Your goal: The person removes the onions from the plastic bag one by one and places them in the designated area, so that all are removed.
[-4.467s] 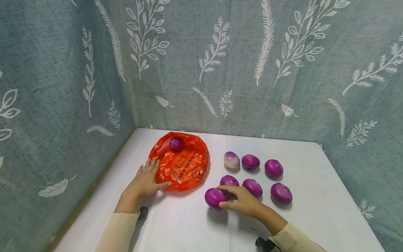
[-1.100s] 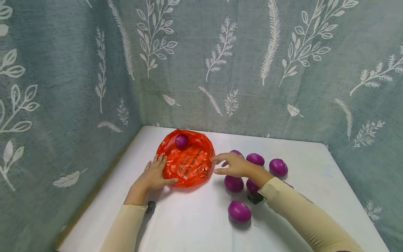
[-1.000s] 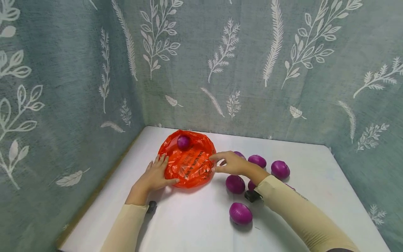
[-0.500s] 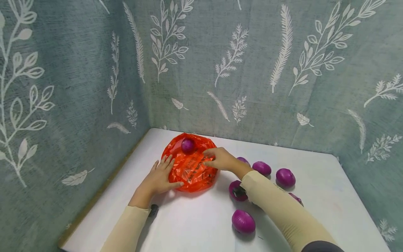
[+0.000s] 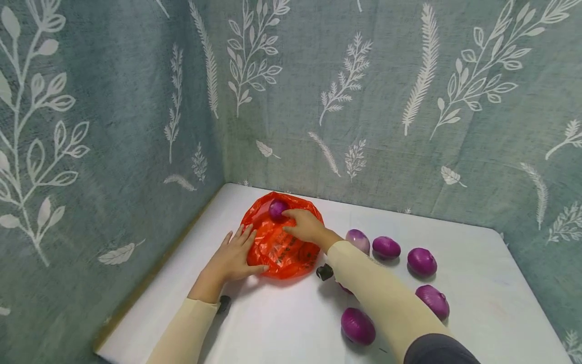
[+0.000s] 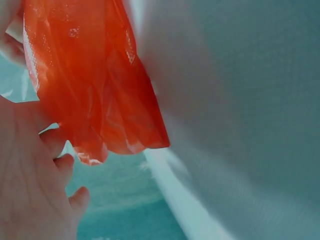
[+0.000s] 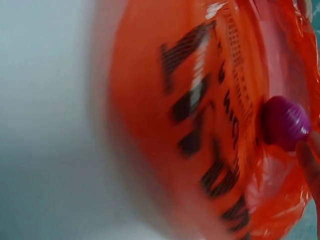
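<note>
An orange-red plastic bag [image 5: 286, 253] with black print lies opened out like a shallow bowl on the white table. One purple onion [image 5: 277, 209] sits inside it, near its far side. My left hand [image 5: 234, 255] rests at the bag's left rim with fingers spread; the left wrist view shows its fingers beside the bag's wall [image 6: 95, 85]. Reaching in over the right rim, my right hand [image 5: 306, 227] has its thumb and forefinger apart. Its fingertips are right at the onion [image 7: 286, 123] in the right wrist view.
Several loose onions lie to the right: a paler one [image 5: 357, 240], purple ones behind and beside my right sleeve [image 5: 377, 288], and one onion [image 5: 357, 326] near the front. My forearm partly hides another. Patterned curtains [image 5: 364, 101] border the table at the back and sides.
Earlier my right hand held an onion in front of the others; that onion now lies near the front. The hand has since moved left over the bag to the onion inside. My left hand stays at the rim.
</note>
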